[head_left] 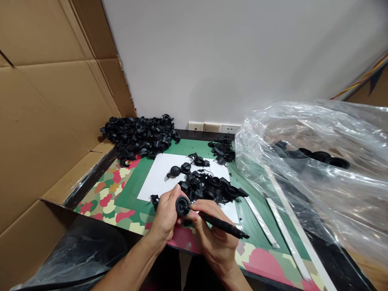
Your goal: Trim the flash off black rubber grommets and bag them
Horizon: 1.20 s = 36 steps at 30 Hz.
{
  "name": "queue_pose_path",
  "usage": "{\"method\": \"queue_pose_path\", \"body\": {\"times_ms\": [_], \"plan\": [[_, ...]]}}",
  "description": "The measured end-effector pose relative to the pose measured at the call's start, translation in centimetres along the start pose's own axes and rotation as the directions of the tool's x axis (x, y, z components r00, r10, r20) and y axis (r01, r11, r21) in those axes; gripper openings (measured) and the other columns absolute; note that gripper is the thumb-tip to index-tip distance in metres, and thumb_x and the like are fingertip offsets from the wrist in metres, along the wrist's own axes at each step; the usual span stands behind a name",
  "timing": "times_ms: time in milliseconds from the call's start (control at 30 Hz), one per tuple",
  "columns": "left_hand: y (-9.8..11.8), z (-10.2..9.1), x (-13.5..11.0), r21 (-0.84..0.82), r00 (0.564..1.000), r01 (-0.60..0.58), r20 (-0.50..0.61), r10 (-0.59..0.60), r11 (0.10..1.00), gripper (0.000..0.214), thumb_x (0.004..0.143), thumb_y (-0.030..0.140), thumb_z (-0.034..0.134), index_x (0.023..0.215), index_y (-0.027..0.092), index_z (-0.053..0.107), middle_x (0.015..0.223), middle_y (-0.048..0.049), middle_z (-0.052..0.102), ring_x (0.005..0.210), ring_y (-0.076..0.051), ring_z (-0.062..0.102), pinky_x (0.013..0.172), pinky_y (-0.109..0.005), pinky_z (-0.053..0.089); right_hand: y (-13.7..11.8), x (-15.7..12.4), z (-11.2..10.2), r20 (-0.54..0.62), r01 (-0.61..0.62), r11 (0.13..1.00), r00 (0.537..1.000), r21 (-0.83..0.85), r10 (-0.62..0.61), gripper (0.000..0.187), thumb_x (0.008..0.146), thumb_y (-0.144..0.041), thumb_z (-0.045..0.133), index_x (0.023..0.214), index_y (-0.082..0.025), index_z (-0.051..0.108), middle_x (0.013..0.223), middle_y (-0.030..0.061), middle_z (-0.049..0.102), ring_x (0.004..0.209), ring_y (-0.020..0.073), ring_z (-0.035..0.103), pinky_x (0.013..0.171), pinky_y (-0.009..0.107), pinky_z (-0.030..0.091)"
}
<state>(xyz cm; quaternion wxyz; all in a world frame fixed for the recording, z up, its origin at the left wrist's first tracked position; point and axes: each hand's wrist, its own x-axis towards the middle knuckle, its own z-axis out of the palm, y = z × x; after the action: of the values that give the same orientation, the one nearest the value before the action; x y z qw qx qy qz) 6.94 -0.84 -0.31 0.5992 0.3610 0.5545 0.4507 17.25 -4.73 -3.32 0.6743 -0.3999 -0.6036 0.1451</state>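
My left hand (166,214) is closed around a round black rubber part (182,205), its ringed open face turned up toward me. Between the thumb and fingers of my right hand (214,234) is a slim black-wrapped hand tool (226,226), held like a pen. The tool's tip meets the right edge of the rubber part; its exact kind is hidden by my fingers. Just beyond my hands, a cluster of similar black rubber parts (210,188) lies on a white sheet (153,176), some with ragged flaps and thin shreds.
A large heap of black rubber pieces (142,135) sits at the back left by a cardboard wall (60,81). A smaller scrap pile (223,149) lies behind the sheet on the green mat (188,146). Clear plastic bag (303,133) with black parts and white strips (287,238) occupy the right.
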Motion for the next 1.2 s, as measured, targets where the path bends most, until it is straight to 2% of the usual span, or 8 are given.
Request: {"method": "queue_pose_path", "body": {"times_ms": [167,467,667,767,900,1000,1100,1200], "plan": [[0.2,0.2,-0.1,-0.003,1.000,-0.007,-0.017,0.007,1.000,0.055,0.056,0.068,0.069,0.051,0.015,0.054,0.038,0.0062,0.039,0.031,-0.004,0.031,0.030,-0.018,0.020,-0.2,0.1,0.2,0.027,-0.012,1.000,1.000,0.019,0.011,0.011,0.085,-0.013,0.061,0.094,-0.019,0.064,0.082,0.0064,0.068,0.073,0.0177,0.066,0.062,0.030,0.056],[0.6,0.2,-0.3,0.013,1.000,0.002,-0.006,-0.002,1.000,0.055,0.059,0.069,0.065,0.051,0.017,0.053,0.039,0.0064,0.038,0.032,-0.006,0.029,0.032,-0.020,0.019,-0.4,0.1,0.3,0.015,0.004,1.000,1.000,0.008,-0.004,0.009,0.086,-0.013,0.060,0.092,-0.020,0.064,0.080,0.0056,0.068,0.072,0.0172,0.066,0.062,0.029,0.056],[0.1,0.0,-0.4,0.102,0.979,-0.196,-0.043,0.201,0.975,0.051,0.068,0.063,0.062,0.049,0.016,0.055,0.048,0.0010,0.049,0.049,-0.011,0.041,0.048,-0.024,0.035,-0.9,0.3,0.5,0.018,0.058,0.997,0.998,-0.045,-0.057,0.006,0.089,-0.018,0.057,0.089,-0.020,0.063,0.076,0.0049,0.068,0.067,0.0161,0.066,0.059,0.027,0.055],[0.0,-0.1,-0.4,0.129,0.973,-0.222,-0.042,0.229,0.967,0.050,0.072,0.061,0.060,0.050,0.016,0.055,0.050,0.0005,0.050,0.051,-0.012,0.042,0.051,-0.025,0.035,-1.1,0.2,0.6,0.063,0.087,0.991,0.995,-0.100,-0.081,0.008,0.090,-0.017,0.056,0.089,-0.020,0.063,0.079,0.0060,0.069,0.070,0.0168,0.068,0.061,0.027,0.056],[-0.1,-0.1,-0.4,0.078,0.981,-0.177,-0.062,0.182,0.981,0.051,0.068,0.063,0.062,0.051,0.016,0.057,0.048,0.0014,0.049,0.048,-0.010,0.041,0.047,-0.023,0.034,-1.1,-0.4,0.5,0.061,0.114,0.978,0.993,-0.173,-0.105,0.009,0.091,-0.017,0.054,0.092,-0.020,0.063,0.083,0.0068,0.070,0.074,0.0177,0.068,0.066,0.029,0.057],[-0.1,-0.2,-0.3,0.020,0.992,-0.107,-0.069,0.108,0.994,0.053,0.064,0.066,0.064,0.050,0.016,0.055,0.043,0.0030,0.046,0.040,-0.008,0.038,0.038,-0.021,0.028,-1.0,-0.7,0.1,0.035,0.060,0.987,0.998,-0.148,-0.055,0.008,0.091,-0.019,0.056,0.092,-0.021,0.064,0.082,0.0061,0.068,0.074,0.0179,0.067,0.066,0.030,0.055],[-0.2,-0.4,-0.2,-0.040,1.000,-0.016,-0.005,0.016,0.999,0.055,0.064,0.069,0.062,0.053,0.016,0.053,0.036,0.0038,0.044,0.030,-0.006,0.033,0.032,-0.019,0.019,-0.8,-0.8,-0.5,-0.067,-0.028,0.998,0.997,-0.060,0.024,0.007,0.088,-0.016,0.059,0.090,-0.021,0.064,0.081,0.0051,0.066,0.074,0.0177,0.065,0.067,0.031,0.054],[-0.1,-0.5,-0.2,-0.093,0.999,0.006,0.044,-0.002,0.996,0.055,0.065,0.068,0.062,0.055,0.016,0.051,0.035,0.0041,0.044,0.028,-0.004,0.032,0.030,-0.017,0.019,-0.3,-0.6,-1.0,-0.148,-0.057,0.998,0.988,-0.025,0.052,0.010,0.085,-0.011,0.062,0.088,-0.020,0.064,0.081,0.0047,0.066,0.074,0.0181,0.064,0.068,0.032,0.053]]}}
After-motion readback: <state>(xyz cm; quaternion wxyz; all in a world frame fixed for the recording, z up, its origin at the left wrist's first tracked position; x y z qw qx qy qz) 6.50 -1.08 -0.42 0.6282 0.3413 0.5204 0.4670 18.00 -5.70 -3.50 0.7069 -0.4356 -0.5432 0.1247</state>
